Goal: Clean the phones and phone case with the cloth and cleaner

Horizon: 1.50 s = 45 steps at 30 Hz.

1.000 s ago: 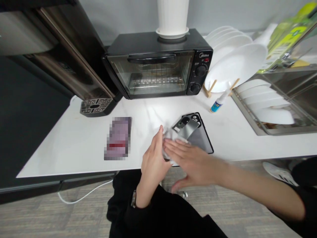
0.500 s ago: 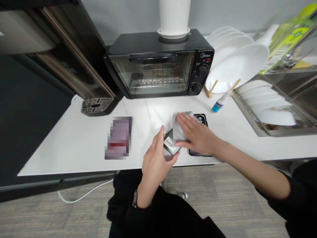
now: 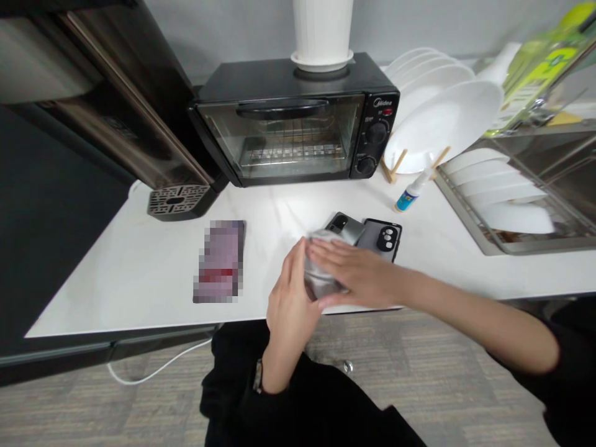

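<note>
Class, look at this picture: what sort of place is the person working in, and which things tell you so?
Most likely a small kitchen or office pantry. A black toaster oven stands on the white counter, white plates lean in a wooden rack, and more plates lie in a steel sink to the right.

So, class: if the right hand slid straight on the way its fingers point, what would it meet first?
The right hand points leftward across the grey cloth; it would probably meet the left hand first, whose fingers curl right beside its fingertips.
</note>
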Available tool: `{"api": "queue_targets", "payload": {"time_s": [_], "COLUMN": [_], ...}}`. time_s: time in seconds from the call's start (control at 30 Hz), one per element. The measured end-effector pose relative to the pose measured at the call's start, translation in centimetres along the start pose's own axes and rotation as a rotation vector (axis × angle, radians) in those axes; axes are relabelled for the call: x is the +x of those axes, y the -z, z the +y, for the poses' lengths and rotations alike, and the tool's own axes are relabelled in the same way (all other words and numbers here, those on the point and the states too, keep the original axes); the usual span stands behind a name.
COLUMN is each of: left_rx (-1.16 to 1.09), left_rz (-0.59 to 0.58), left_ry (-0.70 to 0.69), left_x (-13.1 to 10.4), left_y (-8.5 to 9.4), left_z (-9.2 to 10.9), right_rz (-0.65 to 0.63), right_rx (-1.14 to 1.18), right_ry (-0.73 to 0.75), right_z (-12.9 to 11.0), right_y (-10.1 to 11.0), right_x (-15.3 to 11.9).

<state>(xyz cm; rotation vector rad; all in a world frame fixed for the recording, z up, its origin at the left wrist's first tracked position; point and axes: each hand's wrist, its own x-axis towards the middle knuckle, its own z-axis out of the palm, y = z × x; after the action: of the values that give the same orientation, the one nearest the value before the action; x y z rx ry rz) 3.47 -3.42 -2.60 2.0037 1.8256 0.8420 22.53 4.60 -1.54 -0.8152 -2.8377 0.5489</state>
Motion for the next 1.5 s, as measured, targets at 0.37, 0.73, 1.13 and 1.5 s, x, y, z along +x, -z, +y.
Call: {"api": "queue_targets", "payload": {"time_s": [0.37, 0.73, 1.13, 1.5], "left_rx": [0.032, 0.042, 0.061, 0.068], "left_rz": [0.072, 0.055, 0.032, 0.05], "left_ry": [0.067, 0.062, 0.065, 0.085], "left_x": [0.0, 0.1, 0.1, 0.2], "left_y": [-0.3, -0.2, -0.1, 0.0], "left_z": [0.2, 0.3, 0.4, 0.5], "right_rz": [-0.082, -0.071, -0.109, -0.012], "right_rx": [0.029, 0.04, 0.029, -0.043], "right_ry": [-0.091, -0.039, 0.073, -0.098], "right_z": [1.7, 1.0, 0.8, 1.5], "right_y": [1.3, 1.1, 1.5, 1.1], "right_x": [1.8, 1.1, 1.2, -0.3]}}
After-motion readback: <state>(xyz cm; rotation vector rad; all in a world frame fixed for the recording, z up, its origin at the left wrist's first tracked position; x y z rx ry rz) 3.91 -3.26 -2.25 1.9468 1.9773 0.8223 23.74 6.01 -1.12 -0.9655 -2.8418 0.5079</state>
